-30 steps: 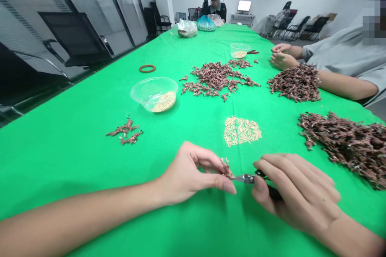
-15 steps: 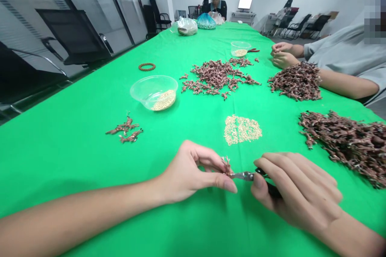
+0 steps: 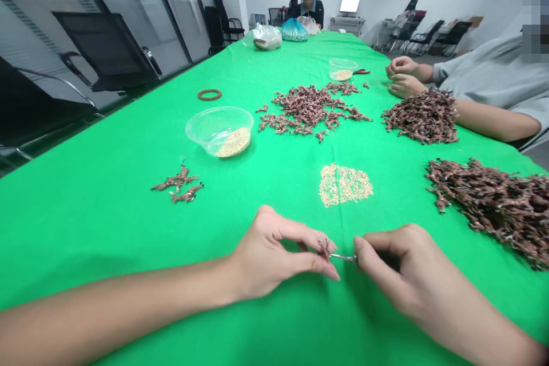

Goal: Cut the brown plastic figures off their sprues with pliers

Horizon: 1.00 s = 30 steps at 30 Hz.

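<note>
Open cloth [image 3: 283, 174] runs between bowl [image 3: 201, 130] and grains [image 3: 345, 185]; the right pile [image 3: 493, 200] apparently blocks passage.

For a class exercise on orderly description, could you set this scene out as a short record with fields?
left hand: holds small brown figure
right hand: holds metal-tipped tool, tip at the figure
grain patch: beyond the hands
near bowl: clear, grains inside
ring: brown, beyond near bowl
cloth: green
</note>
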Each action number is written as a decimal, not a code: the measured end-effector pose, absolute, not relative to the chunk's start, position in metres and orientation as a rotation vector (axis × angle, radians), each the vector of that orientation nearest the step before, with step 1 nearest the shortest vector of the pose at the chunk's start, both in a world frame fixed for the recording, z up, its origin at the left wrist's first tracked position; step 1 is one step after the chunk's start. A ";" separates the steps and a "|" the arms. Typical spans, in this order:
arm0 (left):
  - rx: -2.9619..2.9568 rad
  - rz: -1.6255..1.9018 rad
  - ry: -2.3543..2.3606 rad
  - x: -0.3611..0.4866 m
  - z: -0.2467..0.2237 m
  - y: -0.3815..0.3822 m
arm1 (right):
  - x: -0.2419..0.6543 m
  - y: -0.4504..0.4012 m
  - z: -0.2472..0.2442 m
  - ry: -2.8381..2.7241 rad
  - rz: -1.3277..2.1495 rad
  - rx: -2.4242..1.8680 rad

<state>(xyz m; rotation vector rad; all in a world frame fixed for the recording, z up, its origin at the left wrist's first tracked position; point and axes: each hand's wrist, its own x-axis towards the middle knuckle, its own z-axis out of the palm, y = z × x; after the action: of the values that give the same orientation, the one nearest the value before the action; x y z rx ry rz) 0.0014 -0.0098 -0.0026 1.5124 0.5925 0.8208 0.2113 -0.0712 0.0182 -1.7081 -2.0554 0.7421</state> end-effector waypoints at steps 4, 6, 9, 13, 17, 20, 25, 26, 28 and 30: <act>1.622 0.833 0.589 0.001 -0.001 -0.009 | 0.214 -0.074 0.016 -1.833 1.228 -1.832; 1.587 0.790 0.644 0.001 0.000 -0.006 | 0.215 -0.073 0.015 -1.838 1.148 -1.744; 1.381 0.756 0.686 0.001 -0.001 -0.003 | 0.215 -0.068 0.014 -1.958 0.561 -1.522; 1.122 0.722 0.629 0.000 -0.003 0.000 | 0.215 -0.062 0.011 -1.982 -0.190 -1.180; 1.117 0.673 0.620 0.000 0.000 0.001 | 0.215 -0.060 0.007 -2.032 -0.448 -1.039; 1.126 0.666 0.626 0.000 0.002 0.000 | 0.215 -0.059 0.005 -2.066 -0.492 -0.999; 1.133 0.645 0.631 -0.001 0.002 -0.001 | 0.215 -0.057 0.004 -2.067 -0.511 -0.995; 1.135 0.642 0.634 -0.002 0.002 -0.001 | 0.215 -0.057 0.003 -2.066 -0.522 -0.988; 1.135 0.636 0.643 -0.002 0.003 -0.001 | 0.216 -0.058 0.003 -2.071 -0.539 -0.978; 1.134 0.632 0.646 -0.001 0.003 0.000 | 0.216 -0.059 0.003 -2.075 -0.536 -0.983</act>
<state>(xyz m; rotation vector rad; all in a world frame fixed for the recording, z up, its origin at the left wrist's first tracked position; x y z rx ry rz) -0.0014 -0.0003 0.0033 1.1344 0.6462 0.6325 0.2159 -0.0589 0.0028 -0.9830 -2.0752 -0.5358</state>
